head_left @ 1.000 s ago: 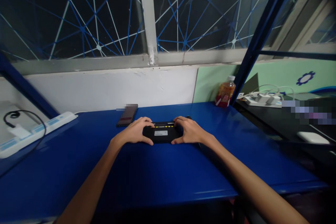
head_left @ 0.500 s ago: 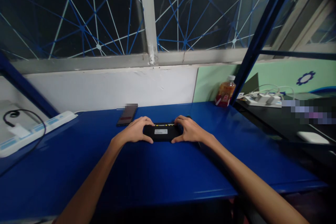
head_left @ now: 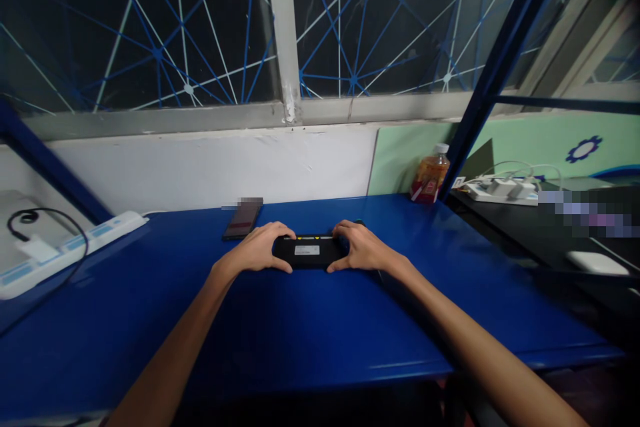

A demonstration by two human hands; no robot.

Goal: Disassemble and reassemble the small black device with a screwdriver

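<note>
A flat black device [head_left: 309,252] with a white label and small yellow marks along its far edge lies on the blue table [head_left: 300,333]. My left hand [head_left: 257,250] grips its left end, thumb at the near edge and fingers curled over the far edge. My right hand [head_left: 363,248] grips its right end the same way. Both forearms reach in from the bottom of the view.
A dark phone [head_left: 242,220] lies just behind my left hand. A white power strip [head_left: 70,247] with a black cable sits at the left. An orange drink bottle [head_left: 430,177] stands at the back right, beside a blue post [head_left: 493,73]. A black desk [head_left: 540,240] with chargers adjoins on the right.
The device has tilted slightly flatter and sits a little farther from me; both hands keep the same grip.
</note>
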